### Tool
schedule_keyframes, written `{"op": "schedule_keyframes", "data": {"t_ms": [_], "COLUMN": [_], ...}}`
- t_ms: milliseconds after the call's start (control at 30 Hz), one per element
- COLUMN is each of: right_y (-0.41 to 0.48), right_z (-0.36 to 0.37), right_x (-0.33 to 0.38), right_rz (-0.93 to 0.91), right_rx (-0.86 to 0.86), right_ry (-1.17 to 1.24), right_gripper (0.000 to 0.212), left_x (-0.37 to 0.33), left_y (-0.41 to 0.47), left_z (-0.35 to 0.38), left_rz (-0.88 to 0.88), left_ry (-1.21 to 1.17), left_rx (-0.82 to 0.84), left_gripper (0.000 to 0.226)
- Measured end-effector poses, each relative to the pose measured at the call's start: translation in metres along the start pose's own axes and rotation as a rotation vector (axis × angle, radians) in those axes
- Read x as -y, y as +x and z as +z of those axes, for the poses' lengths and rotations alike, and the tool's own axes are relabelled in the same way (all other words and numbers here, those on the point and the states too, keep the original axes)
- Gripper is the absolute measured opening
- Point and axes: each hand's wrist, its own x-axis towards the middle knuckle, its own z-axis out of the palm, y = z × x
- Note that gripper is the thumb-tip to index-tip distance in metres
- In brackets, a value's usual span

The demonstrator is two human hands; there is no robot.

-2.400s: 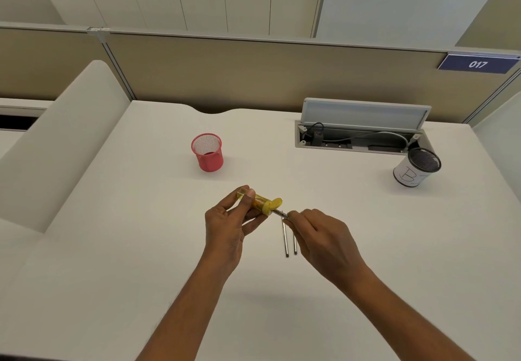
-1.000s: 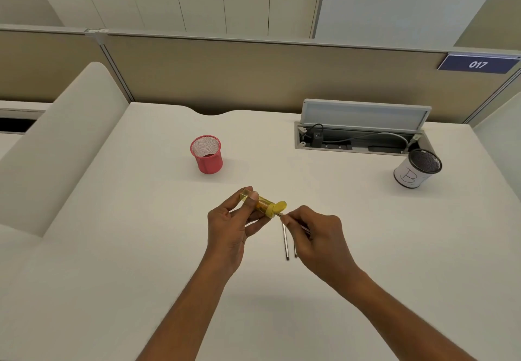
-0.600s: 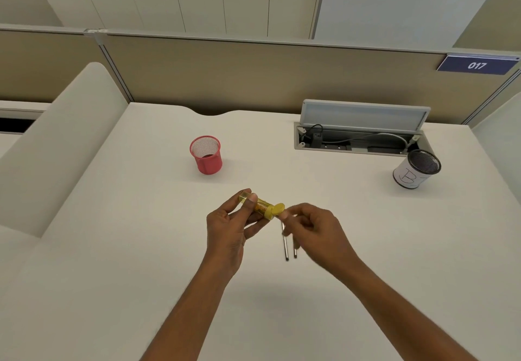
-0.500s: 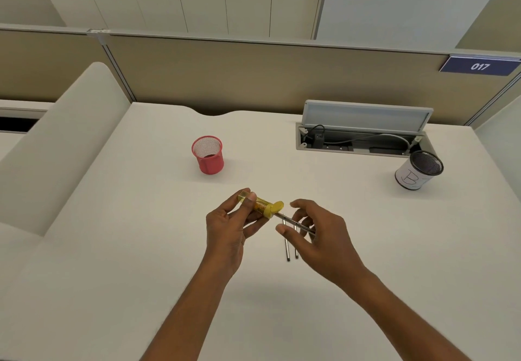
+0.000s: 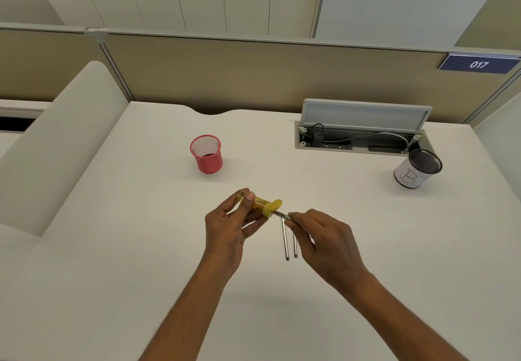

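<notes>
A pale side panel [image 5: 56,149] slopes up along the left edge of the white worktop [image 5: 112,262]. A red mesh cup [image 5: 207,155] stands upright on the worktop, at about eleven o'clock from the person's hands and well apart from them. The left hand [image 5: 225,231] grips a see-through yellow handle [image 5: 260,204] with its thumb and curled fingers. The handle lies slanted, its butt end toward ten o'clock and its flared yellow collar toward four o'clock. A thin metal rod [image 5: 279,214] runs out of that collar, also toward four o'clock. The right hand [image 5: 327,242] pinches it between thumb and forefinger just beside the collar, the other fingers curled beneath. Handle and rod thus sit between the two hands, over the middle of the worktop. Below them two loose rods [image 5: 286,241] lie flat side by side, close together, running from twelve to six o'clock, with the nearer one's far end hidden behind the right fingers. At about one o'clock a cable hatch [image 5: 358,142] is sunk into the worktop, its lid tipped up and wires showing inside. Just beside its right end, toward two o'clock, stands a white cup [image 5: 414,174] with a dark mesh rim and a letter B drawn on it. On the partition [image 5: 253,73] behind, a blue plate [image 5: 479,64] reads 017.
</notes>
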Motion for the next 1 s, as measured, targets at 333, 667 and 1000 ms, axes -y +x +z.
{"op": "schedule_keyframes", "data": {"t_ms": [333,667,1000], "right_y": [0.023,0.02,0.005], "right_z": [-0.012,-0.033,-0.025], "right_x": [0.016,-0.003,-0.021], "right_rz": [0.986,1.078,1.056], "right_rx": [0.32,0.43,0.303], "right_ry": [0.867,1.043,1.045], "right_gripper": [0.042,0.04,0.031], "left_x": [-0.002,-0.004,-0.005], "left_y": [0.003,0.009,0.013], "left_z": [-0.001,-0.005,-0.004], "left_rz": [0.021,0.018,0.01], "left_ry": [0.025,-0.036,-0.042], "left_rx": [0.02,0.002,0.0], "left_gripper": [0.025,0.018,0.017]}}
